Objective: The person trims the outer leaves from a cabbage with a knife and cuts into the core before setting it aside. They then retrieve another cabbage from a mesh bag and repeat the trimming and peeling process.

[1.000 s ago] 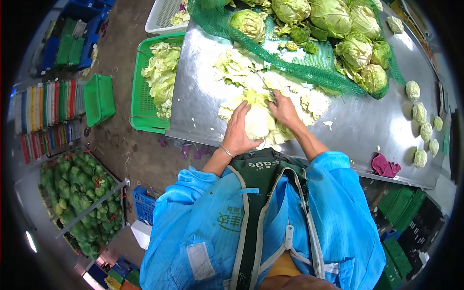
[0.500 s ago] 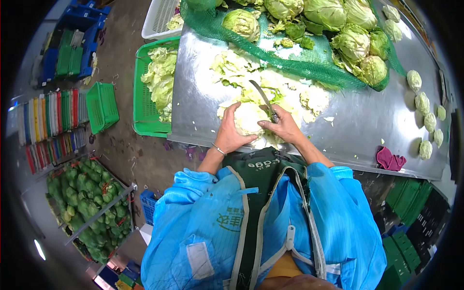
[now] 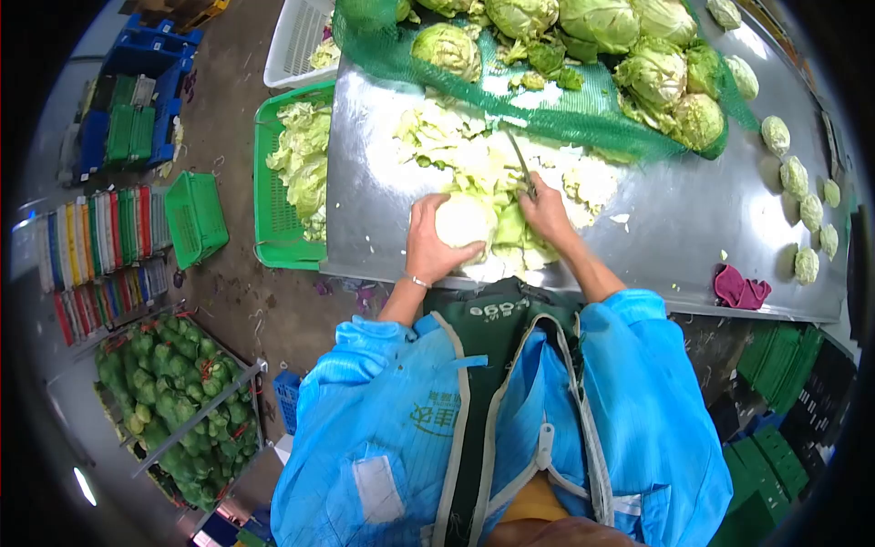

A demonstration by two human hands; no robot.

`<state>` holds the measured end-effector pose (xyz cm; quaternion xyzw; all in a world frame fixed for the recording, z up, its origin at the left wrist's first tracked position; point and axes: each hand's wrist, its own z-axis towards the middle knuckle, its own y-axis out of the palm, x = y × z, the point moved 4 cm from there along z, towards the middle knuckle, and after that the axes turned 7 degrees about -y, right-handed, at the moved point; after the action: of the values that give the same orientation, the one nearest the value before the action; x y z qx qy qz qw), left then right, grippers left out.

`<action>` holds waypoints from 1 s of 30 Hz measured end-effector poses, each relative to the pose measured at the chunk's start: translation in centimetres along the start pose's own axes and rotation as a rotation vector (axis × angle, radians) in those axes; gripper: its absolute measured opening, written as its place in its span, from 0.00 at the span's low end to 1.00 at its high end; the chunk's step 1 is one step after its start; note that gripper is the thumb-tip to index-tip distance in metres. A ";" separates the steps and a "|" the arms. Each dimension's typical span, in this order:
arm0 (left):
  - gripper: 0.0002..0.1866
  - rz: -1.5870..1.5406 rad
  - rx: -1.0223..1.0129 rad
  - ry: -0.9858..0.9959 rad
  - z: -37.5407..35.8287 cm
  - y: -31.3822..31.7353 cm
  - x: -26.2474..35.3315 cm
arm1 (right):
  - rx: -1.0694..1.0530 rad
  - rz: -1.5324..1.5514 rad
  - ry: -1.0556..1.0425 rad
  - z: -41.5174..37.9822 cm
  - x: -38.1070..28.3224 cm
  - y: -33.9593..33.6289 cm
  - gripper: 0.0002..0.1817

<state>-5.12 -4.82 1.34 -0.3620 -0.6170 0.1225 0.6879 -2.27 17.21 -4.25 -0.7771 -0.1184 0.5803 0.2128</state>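
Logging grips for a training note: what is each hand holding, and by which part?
The left hand grips the cabbage head around its left side. The right hand holds a knife by its handle, blade pointing away.

knife handle hidden in right hand

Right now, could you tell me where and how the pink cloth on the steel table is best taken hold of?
Pinch the pink cloth at its raised crumpled fold, coming straight down from above. It lies bunched and limp near the front edge of the steel table, apart from the small trimmed cabbages, so nothing seems to crowd a top grip.
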 end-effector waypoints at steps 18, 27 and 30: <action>0.39 -0.291 0.101 -0.234 0.5 2.1 -3.2 | 0.088 0.120 -0.043 0.7 -1.4 2.4 0.21; 0.34 -1.717 -0.050 -0.764 0.4 0.5 -2.5 | 0.113 0.022 -0.078 2.2 -1.4 -2.6 0.26; 0.38 -1.818 -0.097 -0.902 0.4 0.6 -0.8 | 0.034 0.061 -0.261 0.4 -6.8 -3.5 0.39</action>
<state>-5.53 -4.72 0.32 0.2970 -0.8648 -0.3473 0.2081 -4.49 17.42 3.12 -0.6947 -0.1115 0.6845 0.1910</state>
